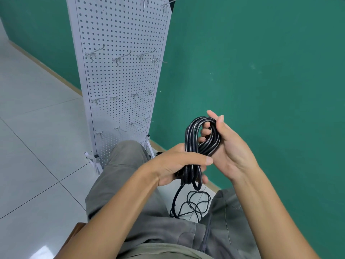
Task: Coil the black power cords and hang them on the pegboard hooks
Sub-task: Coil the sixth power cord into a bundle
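A coiled black power cord (194, 139) sits between both hands in front of my lap. My left hand (179, 163) grips the lower part of the coil, thumb laid across the strands. My right hand (229, 146) holds the top loop, with fingers curled through it. One loose end of this cord hangs down to the floor. More black cord (196, 204) lies tangled on the floor between my knees. The white pegboard (121, 75) stands upright to the left, bearing several bare metal hooks (119, 57) in rows.
A green wall (261, 71) runs behind and to the right of the pegboard. White floor tiles (33, 128) spread to the left. My knees in grey trousers (127, 161) sit close to the pegboard's white feet (93, 159).
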`<state>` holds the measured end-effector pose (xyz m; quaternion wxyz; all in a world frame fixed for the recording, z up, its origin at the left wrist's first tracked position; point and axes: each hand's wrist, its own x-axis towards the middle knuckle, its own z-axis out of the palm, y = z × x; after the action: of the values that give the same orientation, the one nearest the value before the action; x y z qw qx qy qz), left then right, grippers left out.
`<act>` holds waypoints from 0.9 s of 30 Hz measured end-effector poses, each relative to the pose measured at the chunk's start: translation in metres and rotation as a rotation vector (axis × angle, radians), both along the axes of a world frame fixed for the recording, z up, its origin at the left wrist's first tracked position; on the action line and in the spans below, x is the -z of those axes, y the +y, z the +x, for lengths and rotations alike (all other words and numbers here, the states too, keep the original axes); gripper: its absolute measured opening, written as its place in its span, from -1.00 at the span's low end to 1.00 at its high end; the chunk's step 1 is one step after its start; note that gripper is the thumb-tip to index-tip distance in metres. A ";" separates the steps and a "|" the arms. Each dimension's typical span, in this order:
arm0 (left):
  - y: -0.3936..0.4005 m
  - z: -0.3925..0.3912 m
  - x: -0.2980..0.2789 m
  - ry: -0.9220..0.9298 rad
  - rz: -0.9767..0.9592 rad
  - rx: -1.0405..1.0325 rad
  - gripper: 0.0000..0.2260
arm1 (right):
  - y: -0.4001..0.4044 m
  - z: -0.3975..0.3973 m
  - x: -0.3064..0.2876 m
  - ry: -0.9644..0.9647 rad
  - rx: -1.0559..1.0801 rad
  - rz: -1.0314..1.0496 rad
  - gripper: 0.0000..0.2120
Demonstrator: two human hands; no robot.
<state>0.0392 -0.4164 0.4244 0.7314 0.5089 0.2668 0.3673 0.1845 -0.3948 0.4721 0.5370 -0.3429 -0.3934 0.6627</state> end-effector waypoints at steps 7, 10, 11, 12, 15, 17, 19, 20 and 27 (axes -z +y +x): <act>0.002 0.001 0.004 -0.051 -0.010 -0.204 -0.78 | -0.006 0.000 0.004 -0.288 -0.156 0.132 -0.52; 0.006 -0.004 0.003 -0.106 -0.048 -0.326 -0.76 | -0.014 -0.002 0.029 -0.374 -0.283 0.059 -0.38; 0.006 -0.007 0.000 -0.125 -0.069 -0.364 -0.75 | -0.017 -0.002 0.039 -0.392 -0.339 0.031 -0.31; 0.007 -0.010 -0.002 -0.149 -0.098 -0.406 -0.74 | -0.020 -0.004 0.048 -0.411 -0.386 0.001 -0.25; 0.012 -0.021 -0.005 -0.259 -0.178 -0.560 -0.75 | -0.029 -0.010 0.064 -0.536 -0.418 -0.048 -0.15; 0.016 -0.027 -0.005 -0.278 -0.183 -0.679 -0.79 | -0.033 -0.010 0.069 -0.640 -0.402 -0.014 -0.23; 0.021 -0.035 -0.003 -0.236 -0.181 -0.801 -0.78 | -0.038 -0.008 0.069 -0.732 -0.397 0.038 -0.39; 0.023 -0.040 -0.002 -0.201 -0.179 -0.856 -0.77 | -0.040 -0.006 0.068 -0.764 -0.392 0.067 -0.50; 0.033 -0.050 0.012 0.120 -0.098 -0.987 -0.77 | -0.040 0.000 0.046 -1.001 -0.262 0.360 -0.80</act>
<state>-0.0104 -0.3832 0.4119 0.4768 0.3072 0.5345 0.6266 0.1845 -0.4346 0.4259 0.2474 -0.4672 -0.7476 0.4019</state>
